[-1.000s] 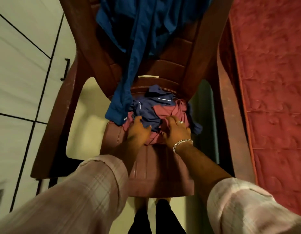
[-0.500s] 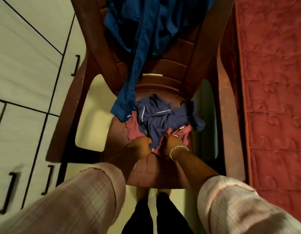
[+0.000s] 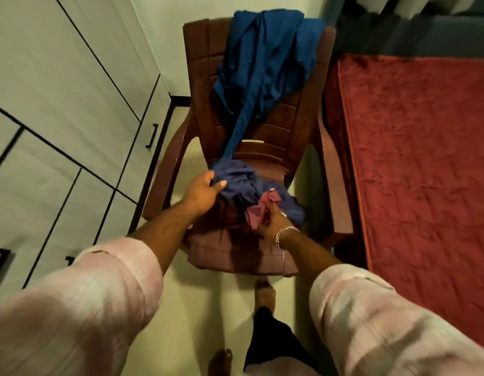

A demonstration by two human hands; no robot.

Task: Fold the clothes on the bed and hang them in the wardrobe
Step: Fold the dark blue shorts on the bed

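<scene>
A crumpled navy garment (image 3: 240,183) and a maroon-pink garment (image 3: 258,210) lie bunched on the seat of a brown plastic chair (image 3: 297,126). My left hand (image 3: 204,189) grips the upper left edge of the navy garment. My right hand (image 3: 274,225), with a silver bracelet at the wrist, pinches the maroon-pink garment at its lower right. A bright blue shirt (image 3: 265,69) is draped over the chair's backrest, one sleeve hanging down to the seat.
A white wardrobe (image 3: 59,118) with black handles stands along the left. A bed with a red cover (image 3: 425,158) lies on the right, close to the chair's armrest. My bare feet stand on the pale floor (image 3: 202,308) in front of the chair.
The view has pulled back and up from the chair. My left hand has moved up and left, taking the navy garment's edge. My right hand has shifted right with the maroon-pink cloth.
</scene>
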